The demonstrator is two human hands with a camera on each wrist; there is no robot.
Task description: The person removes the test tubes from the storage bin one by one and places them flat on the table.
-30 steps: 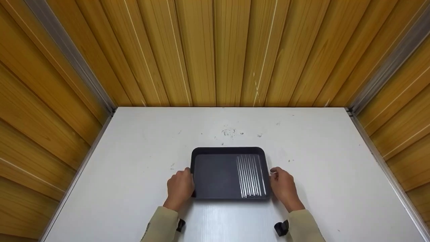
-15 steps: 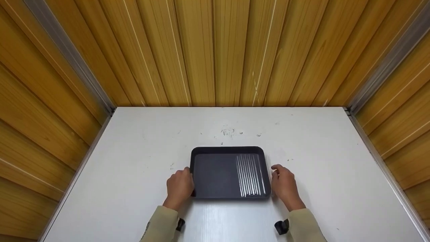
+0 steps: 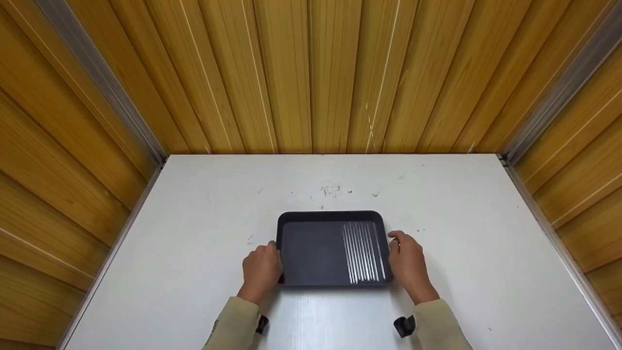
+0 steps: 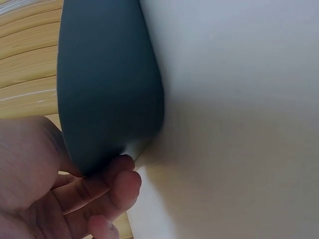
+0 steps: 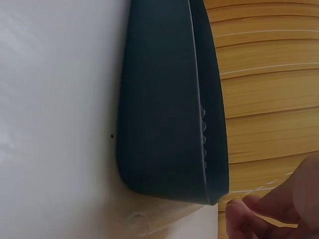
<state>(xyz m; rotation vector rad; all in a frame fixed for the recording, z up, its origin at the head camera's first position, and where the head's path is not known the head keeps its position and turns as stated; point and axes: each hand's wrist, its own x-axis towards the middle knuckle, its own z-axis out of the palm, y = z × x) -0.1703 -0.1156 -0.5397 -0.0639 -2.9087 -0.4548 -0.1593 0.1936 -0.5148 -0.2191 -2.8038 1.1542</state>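
We judge the loading perhaps done, because the dark tray [image 3: 311, 253] on the surface [image 3: 146, 272] carries a row of clear rods [image 3: 362, 253], the left hand [image 3: 262, 266] grips its edge, the right hand [image 3: 407, 261] has loosely bent fingers beside it, and what remains we cannot tell.

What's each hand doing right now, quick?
Left hand: closed, holding the dark tray at its left end.
Right hand: open, loosely bent beside the tray, holding nothing.
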